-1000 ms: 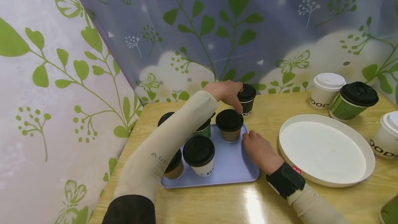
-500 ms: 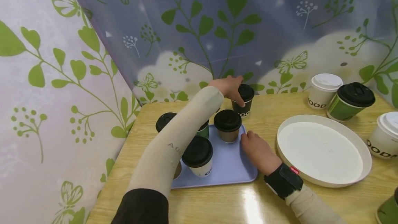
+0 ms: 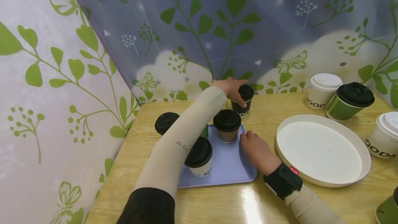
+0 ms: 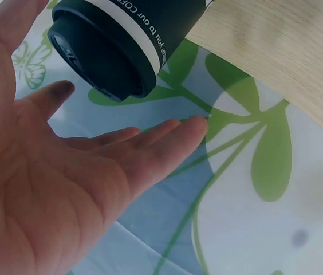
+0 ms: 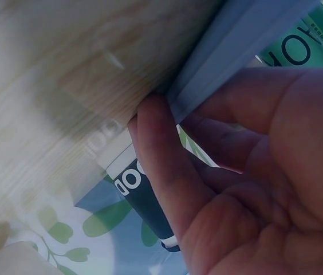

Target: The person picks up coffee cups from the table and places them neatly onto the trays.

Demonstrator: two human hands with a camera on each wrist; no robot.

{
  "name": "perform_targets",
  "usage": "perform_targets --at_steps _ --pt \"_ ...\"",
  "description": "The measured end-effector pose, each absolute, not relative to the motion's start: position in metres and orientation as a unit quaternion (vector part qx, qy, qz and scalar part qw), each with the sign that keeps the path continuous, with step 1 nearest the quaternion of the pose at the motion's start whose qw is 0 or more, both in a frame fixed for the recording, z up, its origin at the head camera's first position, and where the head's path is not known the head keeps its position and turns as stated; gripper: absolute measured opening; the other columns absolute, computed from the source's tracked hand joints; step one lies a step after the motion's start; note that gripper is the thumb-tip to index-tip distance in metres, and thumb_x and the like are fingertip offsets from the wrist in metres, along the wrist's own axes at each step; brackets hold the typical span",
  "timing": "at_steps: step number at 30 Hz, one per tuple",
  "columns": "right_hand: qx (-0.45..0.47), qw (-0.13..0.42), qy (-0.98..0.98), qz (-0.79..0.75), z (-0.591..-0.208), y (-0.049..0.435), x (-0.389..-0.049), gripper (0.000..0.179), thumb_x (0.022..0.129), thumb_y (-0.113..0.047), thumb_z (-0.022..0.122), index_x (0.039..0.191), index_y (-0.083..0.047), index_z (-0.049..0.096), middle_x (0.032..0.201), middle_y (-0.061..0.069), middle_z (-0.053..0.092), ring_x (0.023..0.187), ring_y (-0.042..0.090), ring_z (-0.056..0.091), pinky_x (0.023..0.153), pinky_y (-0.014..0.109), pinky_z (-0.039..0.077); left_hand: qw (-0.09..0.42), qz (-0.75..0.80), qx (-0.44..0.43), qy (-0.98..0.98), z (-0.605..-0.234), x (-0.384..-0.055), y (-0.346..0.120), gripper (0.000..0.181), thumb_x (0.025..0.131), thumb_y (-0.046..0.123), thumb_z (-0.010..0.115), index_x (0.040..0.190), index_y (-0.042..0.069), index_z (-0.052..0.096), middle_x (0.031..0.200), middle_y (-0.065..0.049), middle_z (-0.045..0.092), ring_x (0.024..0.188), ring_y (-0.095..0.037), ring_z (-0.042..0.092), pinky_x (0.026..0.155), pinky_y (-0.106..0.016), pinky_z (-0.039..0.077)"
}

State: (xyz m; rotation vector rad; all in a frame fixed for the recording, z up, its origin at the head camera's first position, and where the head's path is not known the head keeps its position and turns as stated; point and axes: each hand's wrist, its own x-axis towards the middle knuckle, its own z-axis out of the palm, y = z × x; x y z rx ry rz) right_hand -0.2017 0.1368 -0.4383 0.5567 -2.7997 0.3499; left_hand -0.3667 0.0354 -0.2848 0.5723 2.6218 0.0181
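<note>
My left hand (image 3: 230, 89) reaches to the back of the table beside a black-lidded dark paper coffee cup (image 3: 246, 93). In the left wrist view its fingers are spread and straight, with a visible gap between the fingertips and the cup's lid (image 4: 101, 60). My right hand (image 3: 258, 150) pinches the right rim of a lavender tray (image 3: 233, 170); the right wrist view shows the tray's edge (image 5: 224, 54) between thumb and fingers. On the tray stand a brown cup (image 3: 227, 126), a white cup (image 3: 199, 160) and a green cup (image 3: 205, 132), partly hidden by my left sleeve.
Another black lid (image 3: 166, 122) shows left of the sleeve. A round white tray (image 3: 320, 148) lies to the right. Beyond it stand a white-lidded cup (image 3: 324, 89), a green cup (image 3: 345, 104) and another white cup (image 3: 384, 137). A green cup (image 3: 388, 206) sits at the lower right edge.
My left fingers have spread wider beside the dark cup, and the left forearm has swung right, covering the brown cup at the tray's left front. My right hand keeps its hold on the tray.
</note>
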Motion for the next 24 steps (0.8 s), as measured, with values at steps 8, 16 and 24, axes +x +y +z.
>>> perform_targets --at_steps 8,16,24 --pt "0.196 0.137 -0.964 0.114 -0.438 0.137 -0.201 0.003 0.094 0.012 0.058 0.096 0.01 0.057 0.085 0.022 0.052 0.071 0.037 0.058 0.059 0.05 0.053 0.238 0.021 0.222 0.945 -0.285 -0.363 0.038 0.095 0.092 0.057 0.073 0.165 0.045 0.013 0.174 -0.009 0.001 0.159 -0.03 0.009 0.119 -0.051 0.029" --pt "0.195 0.133 -0.965 0.117 -0.438 0.137 -0.201 0.004 0.092 0.012 0.059 0.096 0.01 0.057 0.085 0.022 0.052 0.071 0.038 0.058 0.06 0.051 0.053 0.212 0.047 0.265 0.939 -0.294 -0.364 0.04 0.084 0.093 0.044 0.077 0.159 0.029 0.029 0.149 -0.002 0.05 0.128 -0.018 0.053 0.097 -0.037 0.046" --pt "0.196 0.136 -0.965 0.107 -0.439 0.137 -0.202 0.004 0.093 0.012 0.06 0.096 0.009 0.057 0.085 0.022 0.052 0.071 0.037 0.058 0.061 0.05 0.053 0.214 0.053 0.284 0.933 -0.295 -0.363 0.04 0.076 0.095 0.035 0.075 0.155 0.021 0.03 0.13 -0.004 0.058 0.109 -0.018 0.058 0.088 -0.036 0.046"
